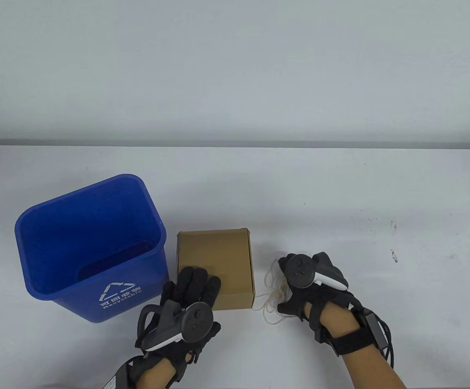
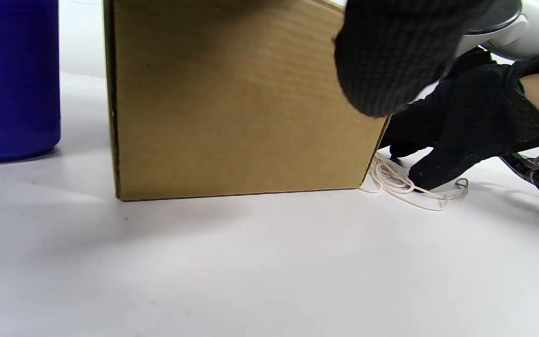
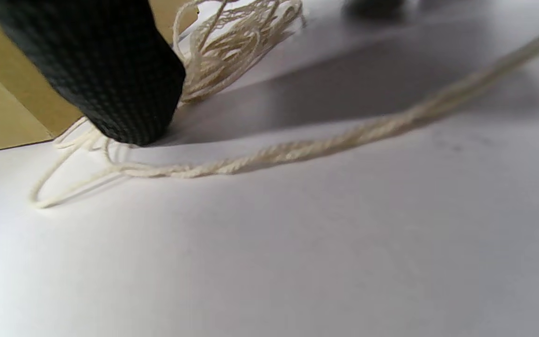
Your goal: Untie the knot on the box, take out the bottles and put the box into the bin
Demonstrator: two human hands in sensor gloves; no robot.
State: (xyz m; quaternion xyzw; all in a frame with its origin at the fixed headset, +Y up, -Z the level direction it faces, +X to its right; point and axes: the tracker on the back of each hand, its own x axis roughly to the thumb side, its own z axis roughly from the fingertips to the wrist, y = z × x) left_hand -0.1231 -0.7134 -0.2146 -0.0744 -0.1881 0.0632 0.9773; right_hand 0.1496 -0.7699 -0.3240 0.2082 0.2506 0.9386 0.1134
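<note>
A closed brown cardboard box (image 1: 214, 261) stands on the white table just right of the blue bin (image 1: 89, 247). No string is on it. My left hand (image 1: 196, 281) lies with straight fingers on the box's near-left top; one fingertip (image 2: 391, 56) hangs over its front wall (image 2: 232, 107). My right hand (image 1: 289, 279) is right of the box, fingers curled down onto a loose bundle of cream string (image 1: 273, 302) on the table. It pinches the string (image 2: 400, 185) beside the box's right corner. Close up, a black fingertip (image 3: 110, 70) presses beside the string (image 3: 274, 152). No bottles show.
The bin is open at the top, with white recycling print on its front wall (image 1: 119, 298), and stands a hand's width left of the box. Its dark blue side (image 2: 12, 79) shows at the left. White table (image 1: 340, 202) stretches right and behind.
</note>
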